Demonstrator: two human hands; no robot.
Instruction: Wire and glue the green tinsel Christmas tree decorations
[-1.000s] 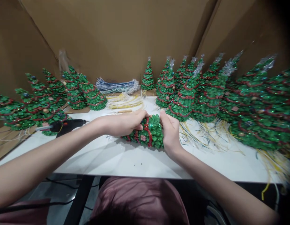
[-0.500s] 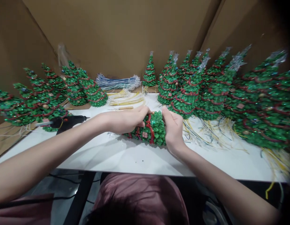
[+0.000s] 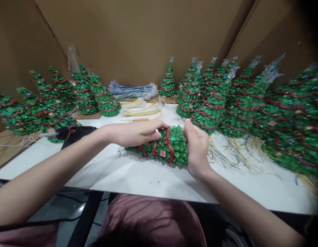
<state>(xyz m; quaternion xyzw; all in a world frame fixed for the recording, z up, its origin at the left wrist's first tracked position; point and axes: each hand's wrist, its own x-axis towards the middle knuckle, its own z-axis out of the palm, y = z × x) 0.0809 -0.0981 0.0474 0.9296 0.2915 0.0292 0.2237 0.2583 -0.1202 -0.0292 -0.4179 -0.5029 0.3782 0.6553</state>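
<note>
A green Christmas tree figurine [image 3: 161, 149] with red garlands lies on its side over the white table [image 3: 117, 175], its clear star tip pointing left and its base right. My left hand [image 3: 140, 133] rests across the upper back of the tree, fingers stretched along it and thumb against its side. At the base end, my right hand [image 3: 197, 145] is closed, with its thumb on top at the rim. Its other fingers are turned away from view, and whatever they hold at the underside is hidden.
Rows of upright tree figurines stand at left [image 3: 84, 92] and right [image 3: 215, 99]. A glue gun [image 3: 71, 133] lies at left. Bundled blue wires [image 3: 133, 91] and yellow wires [image 3: 142, 109] lie at the back, by a wooden-handled tool [image 3: 138, 119]. Loose wires [image 3: 236, 154] spread at right.
My left fingers have straightened out from a more curled hold on the tree. The tree's star tip shows more clearly at the left. The view has shifted slightly.
</note>
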